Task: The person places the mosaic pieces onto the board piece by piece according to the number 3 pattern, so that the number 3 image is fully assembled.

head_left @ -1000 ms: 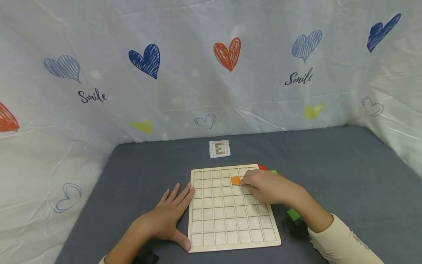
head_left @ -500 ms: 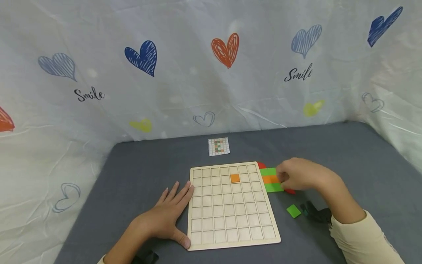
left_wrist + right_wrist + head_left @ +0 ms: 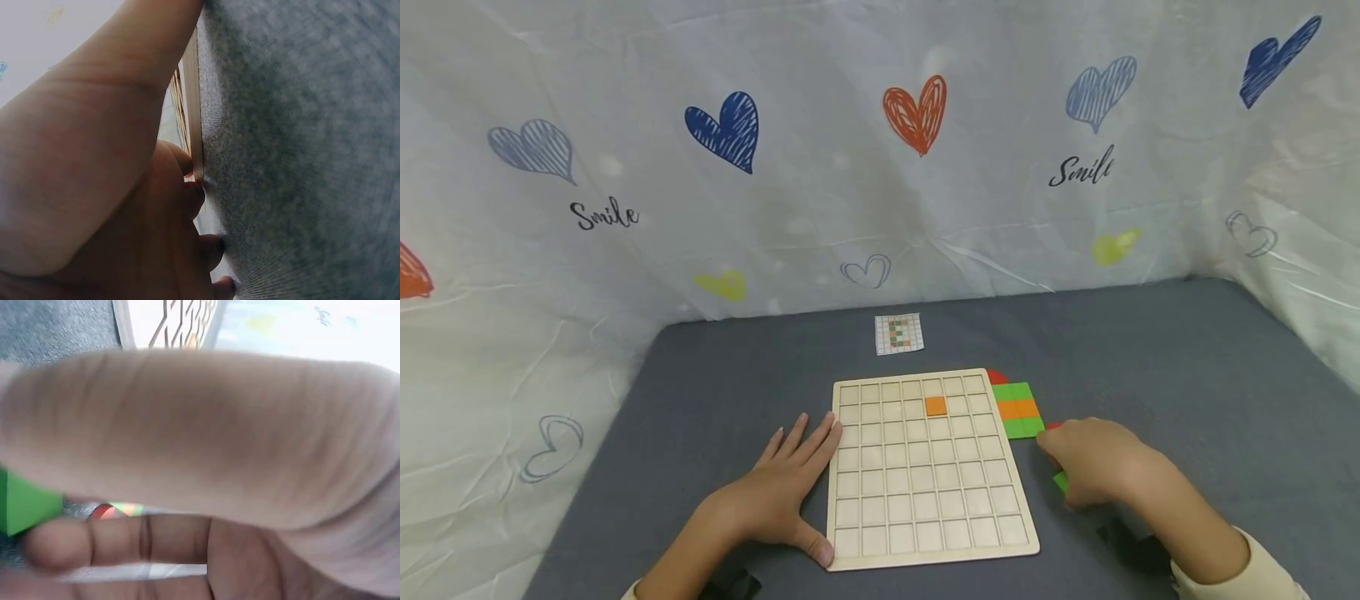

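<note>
A pale wooden grid board lies on the table with one orange square tile in a cell of its second row. My left hand rests at the board's left edge, fingers spread and straight, thumb by the near corner. To the right of the board my right hand is over a loose green tile, which it partly covers. In the right wrist view the thumb and index finger are apart, with the green tile by their tips.
Green tiles and orange tiles lie in rows along the board's right side. Red pieces show beside them. A small printed grid card lies behind the board. A white curtain with hearts hangs at the back.
My right hand has gone from the orange tile on the board, over the tile rows, to the loose green tile nearer me. The left hand has stayed at the board's edge.
</note>
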A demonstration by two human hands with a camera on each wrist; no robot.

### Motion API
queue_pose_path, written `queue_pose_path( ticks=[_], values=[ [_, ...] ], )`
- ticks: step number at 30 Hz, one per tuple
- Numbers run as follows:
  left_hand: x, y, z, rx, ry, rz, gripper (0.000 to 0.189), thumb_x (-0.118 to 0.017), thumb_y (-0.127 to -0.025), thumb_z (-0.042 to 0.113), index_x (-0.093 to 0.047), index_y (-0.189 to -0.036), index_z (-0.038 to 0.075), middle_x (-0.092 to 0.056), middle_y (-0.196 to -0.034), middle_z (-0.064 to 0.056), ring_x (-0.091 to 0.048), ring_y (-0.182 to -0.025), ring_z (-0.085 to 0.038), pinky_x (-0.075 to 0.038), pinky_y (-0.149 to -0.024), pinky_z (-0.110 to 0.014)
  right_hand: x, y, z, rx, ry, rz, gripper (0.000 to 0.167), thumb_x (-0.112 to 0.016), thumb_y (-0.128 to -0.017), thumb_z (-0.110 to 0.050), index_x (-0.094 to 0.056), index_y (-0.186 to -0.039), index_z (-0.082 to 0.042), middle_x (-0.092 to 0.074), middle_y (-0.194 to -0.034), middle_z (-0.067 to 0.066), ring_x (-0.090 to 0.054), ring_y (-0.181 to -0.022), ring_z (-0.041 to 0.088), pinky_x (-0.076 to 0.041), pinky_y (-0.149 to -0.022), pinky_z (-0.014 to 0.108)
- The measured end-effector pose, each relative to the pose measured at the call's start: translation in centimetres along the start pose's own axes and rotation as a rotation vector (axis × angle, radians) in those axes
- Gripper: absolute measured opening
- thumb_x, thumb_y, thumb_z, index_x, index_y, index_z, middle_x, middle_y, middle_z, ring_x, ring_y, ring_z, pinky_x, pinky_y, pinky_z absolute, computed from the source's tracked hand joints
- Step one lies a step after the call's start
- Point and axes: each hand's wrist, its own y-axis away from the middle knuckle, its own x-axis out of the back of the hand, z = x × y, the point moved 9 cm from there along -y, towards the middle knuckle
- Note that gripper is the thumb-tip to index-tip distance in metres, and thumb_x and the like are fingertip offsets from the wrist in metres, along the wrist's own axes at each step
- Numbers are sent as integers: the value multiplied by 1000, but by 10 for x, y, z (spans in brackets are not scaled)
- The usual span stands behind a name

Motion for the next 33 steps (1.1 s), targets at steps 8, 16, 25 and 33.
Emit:
queue_pose_path(
  ticks=[8,16,25,33],
  values=[
    [1,0,2,3,-7,0,142,-74,-57,81,-5,-163,17,4,-168,-2,10,-150,-37,1,-116,-63,-2,6,-8,80,-57,61,43,-65,-69,17,-46,-73,-21,-40,-68,-9,-34,-59,10,-29,-53,27],
    [2,0,3,-3,3,1,142,-74,-58,80,-4,-163,16,4,-168,-4,9,-150,-39,0,-115,-64,5,5,-18,218,-187,77,42,-59,-69,21,-54,-74,-21,-45,-78,-9,-41,-67,10,-36,-59,26],
    [2,2,1,1,-7,2,142,-74,-57,81,-4,-163,17,4,-168,-3,11,-150,-38,1,-115,-64,5,-1,-23,238,-147,115,43,-63,-70,20,-52,-76,-22,-43,-79,-7,-39,-67,10,-35,-60,26],
    [3,2,2,-9,10,-4,140,-75,-60,79,-4,-163,15,4,-168,-5,11,-150,-39,1,-115,-64,10,-1,-22,265,-184,109,36,-68,-74,10,-58,-84,-22,-46,-83,-8,-44,-71,9,-39,-63,27]
  ],
)
